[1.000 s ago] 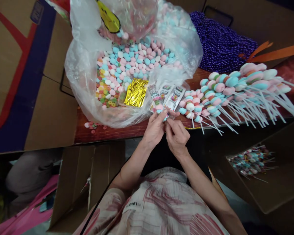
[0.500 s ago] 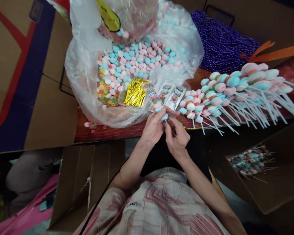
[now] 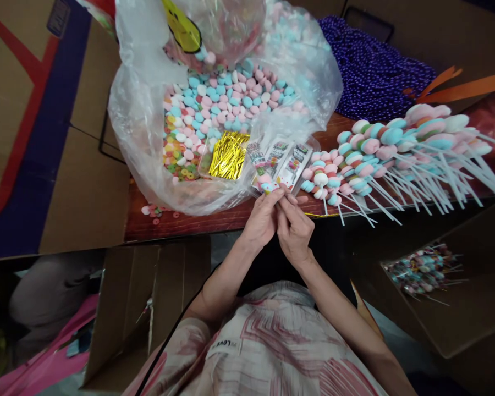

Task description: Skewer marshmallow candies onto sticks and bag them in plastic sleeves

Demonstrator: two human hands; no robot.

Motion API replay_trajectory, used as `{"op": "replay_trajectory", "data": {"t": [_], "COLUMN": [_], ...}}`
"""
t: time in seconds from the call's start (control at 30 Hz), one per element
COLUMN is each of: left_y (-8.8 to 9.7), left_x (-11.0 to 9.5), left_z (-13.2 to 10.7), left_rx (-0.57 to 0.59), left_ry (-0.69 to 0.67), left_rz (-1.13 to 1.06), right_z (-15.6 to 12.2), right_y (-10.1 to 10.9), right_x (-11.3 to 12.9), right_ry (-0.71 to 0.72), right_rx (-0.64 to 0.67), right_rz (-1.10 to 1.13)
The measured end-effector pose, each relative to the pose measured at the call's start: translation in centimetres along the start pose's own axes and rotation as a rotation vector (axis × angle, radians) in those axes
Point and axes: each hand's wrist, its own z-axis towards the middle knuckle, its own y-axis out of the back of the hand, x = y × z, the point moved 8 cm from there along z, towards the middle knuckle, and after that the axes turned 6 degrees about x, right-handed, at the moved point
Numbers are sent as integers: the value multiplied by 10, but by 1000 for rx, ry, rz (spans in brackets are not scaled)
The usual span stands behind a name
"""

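Observation:
My left hand (image 3: 260,221) and my right hand (image 3: 293,230) meet at the table's front edge, fingers pinched together around a candy skewer (image 3: 268,186) with pink and blue marshmallow pieces. The skewer's stick is hidden between the hands. Just beyond the fingertips lie printed clear sleeves (image 3: 284,159). Left of them sits a tray of gold twist ties (image 3: 226,156) inside a big clear plastic bag (image 3: 140,126) of pink, blue and white marshmallow candies (image 3: 226,99).
A long pile of finished candy skewers (image 3: 396,148) with white sticks lies on the right of the red-brown table (image 3: 198,223). Purple beads (image 3: 371,71) are behind. Cardboard boxes stand left (image 3: 86,192) and below; a box at right holds wrapped skewers (image 3: 423,269).
Both hands stayed at the table edge, working the skewer; the right hand shifted slightly left and closer to the left hand, and the fingers closed tighter round the candy.

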Motion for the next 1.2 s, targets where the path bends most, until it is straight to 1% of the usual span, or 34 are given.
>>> {"op": "replay_trajectory", "data": {"t": [0.1, 0.3, 0.47, 0.6, 0.63, 0.7, 0.8, 0.87, 0.93, 1.0, 1.07, 1.1, 1.2], "left_y": [-1, -2, -6, -5, -4, -5, -5, -2, 2, 5, 6, 6, 9], "left_x": [-2, -5, 1, 6, 5, 4, -2, -9, -17, -22, -24, -24, -26], "left_z": [-1, -3, -4, -5, -5, -5, -5, -4, -3, 0, 2, 2, 2], "left_rx": [11, 21, 62, 45, 40, 44, 48, 20, -24, -45, -46, -48, -83], "left_ry": [18, 72, 55, 49, 49, 60, 82, 63, 17, -8, -19, -29, -94], "left_rz": [-6, -46, -45, -13, -8, 3, 37, 41, 22, 3, -7, -9, -4], "right_z": [5, 6, 3, 0, 1, 2, 3, 1, -1, -1, 0, 2, 10], "right_y": [3, 16, 7, 3, 2, 2, 0, -4, -10, -15, -15, -14, -3], "right_x": [-1, 7, -1, -5, -8, -16, -33, -40, -39, -35, -30, -27, -18], "right_ry": [-20, 22, -83, -116, -144, -244, -481, -639, -741, -789, -784, -754, -580], "right_rx": [-16, -74, 9, -5, -8, -13, -18, 1, 38, 92, 143, 166, 229], "right_rz": [40, 25, 82, 102, 132, 231, 462, 669, 862, 966, 950, 890, 552]}}
